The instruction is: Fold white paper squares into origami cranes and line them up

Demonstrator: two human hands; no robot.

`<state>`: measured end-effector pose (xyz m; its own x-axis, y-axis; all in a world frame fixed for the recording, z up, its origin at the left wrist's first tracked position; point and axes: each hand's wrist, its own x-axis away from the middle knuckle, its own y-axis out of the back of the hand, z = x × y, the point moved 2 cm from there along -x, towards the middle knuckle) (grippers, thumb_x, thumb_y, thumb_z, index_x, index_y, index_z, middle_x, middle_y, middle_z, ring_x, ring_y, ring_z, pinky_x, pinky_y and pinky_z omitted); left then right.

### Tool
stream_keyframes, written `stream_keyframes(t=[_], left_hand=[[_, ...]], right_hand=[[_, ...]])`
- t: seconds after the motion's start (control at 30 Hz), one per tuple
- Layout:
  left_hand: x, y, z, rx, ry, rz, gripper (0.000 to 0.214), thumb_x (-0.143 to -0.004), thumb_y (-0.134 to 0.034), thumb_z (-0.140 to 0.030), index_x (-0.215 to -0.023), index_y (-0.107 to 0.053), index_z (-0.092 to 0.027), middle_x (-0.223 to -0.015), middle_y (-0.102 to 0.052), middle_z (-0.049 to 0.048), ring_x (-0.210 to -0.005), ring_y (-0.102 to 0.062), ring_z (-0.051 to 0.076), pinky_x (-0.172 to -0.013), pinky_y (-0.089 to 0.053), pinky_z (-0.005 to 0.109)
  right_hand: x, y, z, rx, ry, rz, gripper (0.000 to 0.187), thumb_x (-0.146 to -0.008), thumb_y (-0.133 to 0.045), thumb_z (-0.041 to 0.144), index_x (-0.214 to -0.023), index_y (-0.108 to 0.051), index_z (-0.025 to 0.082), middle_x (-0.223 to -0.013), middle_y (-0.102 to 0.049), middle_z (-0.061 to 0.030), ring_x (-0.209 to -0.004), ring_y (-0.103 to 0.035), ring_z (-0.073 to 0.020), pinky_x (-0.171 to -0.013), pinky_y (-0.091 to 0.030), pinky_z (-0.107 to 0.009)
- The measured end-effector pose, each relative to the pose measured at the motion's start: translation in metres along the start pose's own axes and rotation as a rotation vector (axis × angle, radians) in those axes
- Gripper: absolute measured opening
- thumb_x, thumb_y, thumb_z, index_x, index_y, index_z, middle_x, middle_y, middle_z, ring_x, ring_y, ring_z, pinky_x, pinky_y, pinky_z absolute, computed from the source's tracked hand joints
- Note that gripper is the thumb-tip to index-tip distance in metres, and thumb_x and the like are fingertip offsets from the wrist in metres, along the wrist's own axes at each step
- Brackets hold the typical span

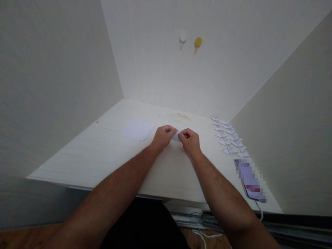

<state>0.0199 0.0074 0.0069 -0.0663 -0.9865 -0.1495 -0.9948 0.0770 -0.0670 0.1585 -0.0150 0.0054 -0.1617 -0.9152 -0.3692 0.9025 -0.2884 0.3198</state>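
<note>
My left hand (163, 136) and my right hand (190, 140) meet over the middle of the white desk (103, 155). Both are closed in a pinch on a small piece of white paper (175, 136), which shows only as a sliver between the fingertips. A stack of white paper squares (136, 130) lies flat on the desk just left of my left hand. Several small folded paper figures (229, 136) stand in rows at the right, beyond my right hand.
A phone (249, 180), blurred out, lies near the desk's right front corner with a white cable (259, 210) running off the edge. Walls close in the desk at left, back and right. Two hooks, white (183, 36) and yellow (198, 42), hang on the back wall.
</note>
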Motion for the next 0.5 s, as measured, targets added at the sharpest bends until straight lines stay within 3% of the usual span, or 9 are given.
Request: stream_keyframes(t=[0.17, 0.3, 0.5], left_hand=[[-0.003, 0.006, 0.002, -0.234, -0.044, 0.121, 0.013, -0.067, -0.067, -0.027, -0.069, -0.068, -0.014, -0.060, -0.060, -0.0010, -0.056, -0.048, 0.010, -0.053, -0.036, 0.022], [-0.007, 0.010, 0.003, -0.309, 0.005, 0.247, 0.015, -0.069, -0.065, -0.029, -0.069, -0.067, -0.015, -0.057, -0.059, -0.0005, -0.053, -0.051, 0.011, -0.051, -0.037, 0.022], [-0.008, 0.011, 0.002, -0.207, -0.019, 0.091, 0.017, -0.067, -0.068, -0.031, -0.070, -0.066, -0.015, -0.059, -0.061, -0.0003, -0.053, -0.051, 0.011, -0.054, -0.040, 0.023]], right_hand=[[-0.002, 0.001, -0.006, 0.059, 0.039, 0.100, 0.015, -0.072, -0.061, 0.028, -0.061, -0.058, 0.018, -0.053, -0.050, 0.0044, -0.051, -0.042, -0.0098, -0.049, -0.030, -0.023], [-0.002, 0.001, -0.008, 0.130, 0.090, 0.142, 0.015, -0.072, -0.061, 0.027, -0.061, -0.057, 0.018, -0.053, -0.050, 0.0041, -0.051, -0.042, -0.0097, -0.050, -0.030, -0.023], [-0.006, 0.002, -0.009, 0.021, -0.049, 0.123, 0.022, -0.072, -0.065, 0.037, -0.063, -0.060, 0.018, -0.054, -0.055, 0.0025, -0.051, -0.047, -0.0108, -0.051, -0.036, -0.024]])
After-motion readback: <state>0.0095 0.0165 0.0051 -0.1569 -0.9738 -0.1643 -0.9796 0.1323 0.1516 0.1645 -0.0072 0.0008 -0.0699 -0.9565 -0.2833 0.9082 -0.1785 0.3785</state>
